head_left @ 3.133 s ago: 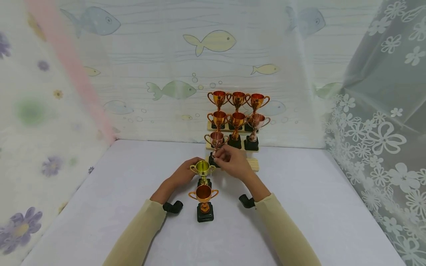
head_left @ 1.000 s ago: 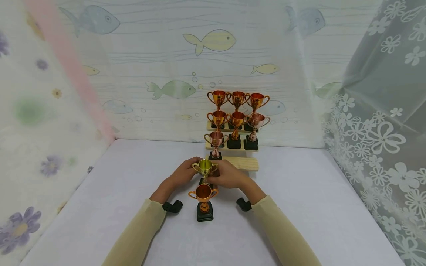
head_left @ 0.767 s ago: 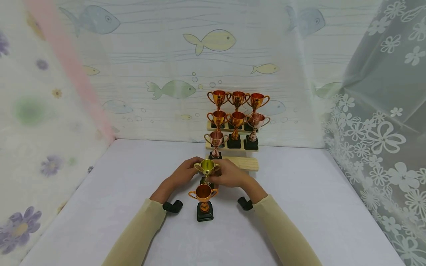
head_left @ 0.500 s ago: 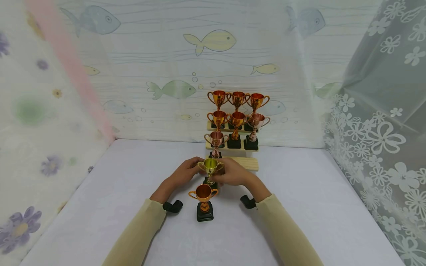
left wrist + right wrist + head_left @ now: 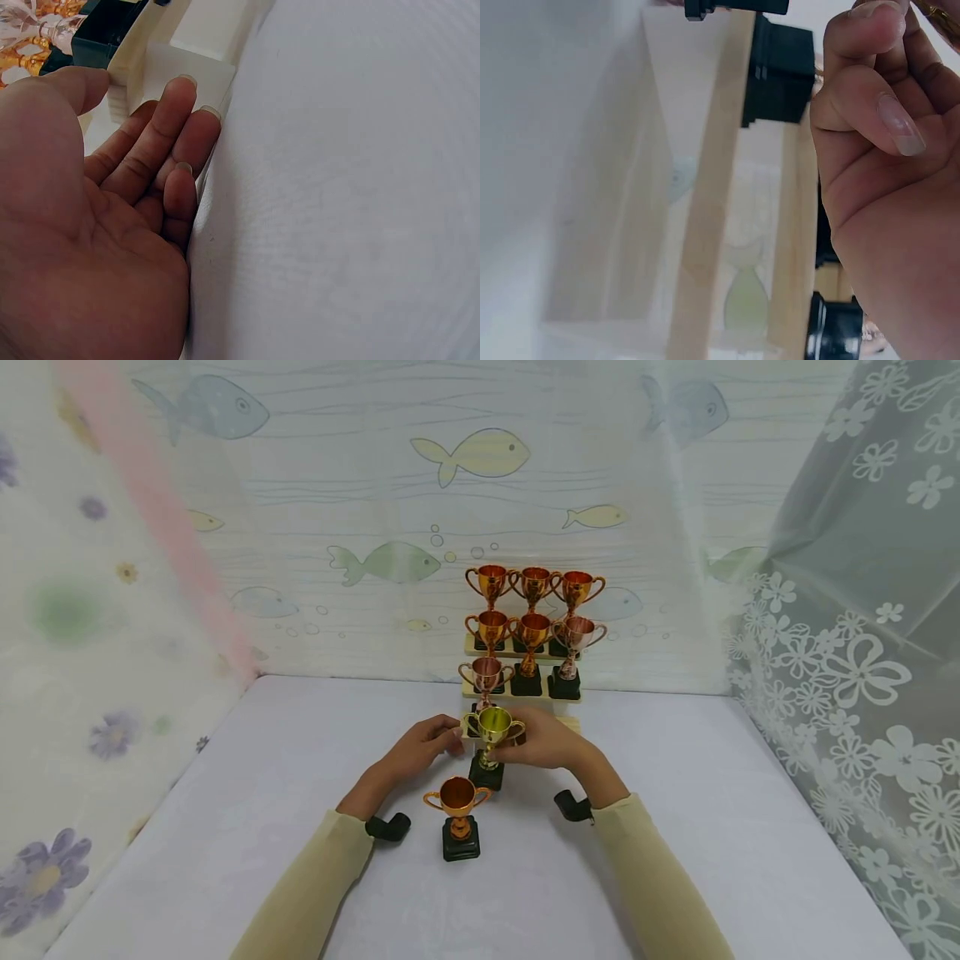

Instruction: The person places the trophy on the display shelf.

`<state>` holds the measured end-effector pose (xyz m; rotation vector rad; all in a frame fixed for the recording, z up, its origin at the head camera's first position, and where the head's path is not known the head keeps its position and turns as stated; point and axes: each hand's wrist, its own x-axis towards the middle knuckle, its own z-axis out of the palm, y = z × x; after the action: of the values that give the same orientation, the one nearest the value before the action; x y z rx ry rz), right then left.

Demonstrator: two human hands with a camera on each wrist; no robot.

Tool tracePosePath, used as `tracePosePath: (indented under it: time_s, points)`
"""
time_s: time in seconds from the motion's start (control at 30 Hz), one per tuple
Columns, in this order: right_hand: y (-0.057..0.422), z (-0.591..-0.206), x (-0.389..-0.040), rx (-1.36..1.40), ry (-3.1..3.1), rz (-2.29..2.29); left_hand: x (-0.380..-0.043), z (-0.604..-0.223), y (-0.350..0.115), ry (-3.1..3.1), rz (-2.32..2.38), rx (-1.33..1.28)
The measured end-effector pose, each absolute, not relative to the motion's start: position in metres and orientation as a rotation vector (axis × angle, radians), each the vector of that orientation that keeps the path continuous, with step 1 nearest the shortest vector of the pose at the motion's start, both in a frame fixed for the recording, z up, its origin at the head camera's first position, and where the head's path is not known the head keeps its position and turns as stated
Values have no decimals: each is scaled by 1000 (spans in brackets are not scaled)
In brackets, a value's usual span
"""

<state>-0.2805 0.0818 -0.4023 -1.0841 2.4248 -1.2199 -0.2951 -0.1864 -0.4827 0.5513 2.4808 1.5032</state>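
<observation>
My right hand [image 5: 546,739] pinches a gold trophy cup [image 5: 495,725] by its stem, its black base [image 5: 486,772] hanging in front of the lowest board of a stepped wooden rack. In the right wrist view only a sliver of gold shows at the top corner beyond the curled fingers. My left hand [image 5: 420,748] rests on the table at the rack's left end, fingers loosely bent and holding nothing. In the left wrist view its thumb lies against or close to the board's end [image 5: 118,97]. A rose-coloured trophy [image 5: 486,675] stands on the board's left, partly hidden.
An orange trophy [image 5: 459,800] stands on the white table nearer the body. Several orange trophies [image 5: 535,631] and a rose one [image 5: 577,635] fill the upper boards. The lowest board [image 5: 572,724] shows bare wood at its right. A fish-print curtain [image 5: 360,610] hangs behind.
My right hand let go of the rose trophy on the lowest board, took the gold trophy from beside my left hand, and has carried it right and up. The left hand stays nearly still.
</observation>
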Motion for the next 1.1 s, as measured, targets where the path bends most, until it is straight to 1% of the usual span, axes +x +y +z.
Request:
tracePosePath:
  time_s: [0.17,0.33,0.83,1.1]
  points:
    - [92,-398,-283,-1102,2426,-1297,-294,-483,-186,2483,1524,556]
    - [102,-393,-285,-985,2418,-1383,-293,-481,-186,2467,1530,575]
    - [122,-393,-293,-895,2516,-1408,-294,-483,-186,2464,1532,564]
    - [129,-391,-295,-772,2598,-1451,-293,-482,-187,2460,1542,550]
